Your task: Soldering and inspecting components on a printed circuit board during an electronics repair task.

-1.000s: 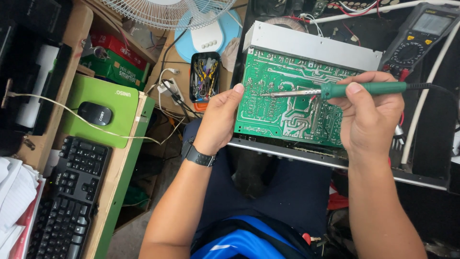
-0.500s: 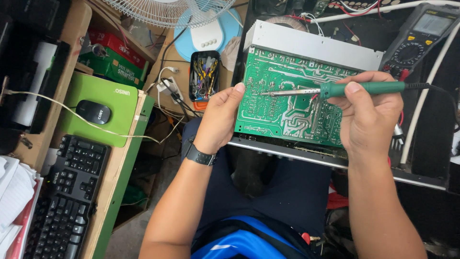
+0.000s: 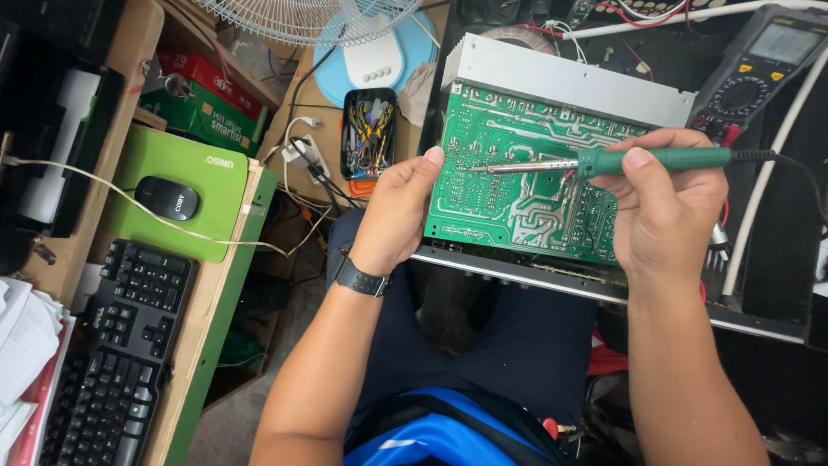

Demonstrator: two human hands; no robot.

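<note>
While the left hand (image 3: 398, 214) steadies it, green circuit board (image 3: 517, 185) seems tilted

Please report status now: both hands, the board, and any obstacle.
Left hand grips the left edge of the green board. Right hand holds the soldering iron, tip over the board. Nothing in the way.

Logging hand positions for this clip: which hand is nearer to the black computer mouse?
Left. The left hand grips the green circuit board's left edge, to the right of the mouse. The right hand holds the soldering iron further right, across the board.
</note>
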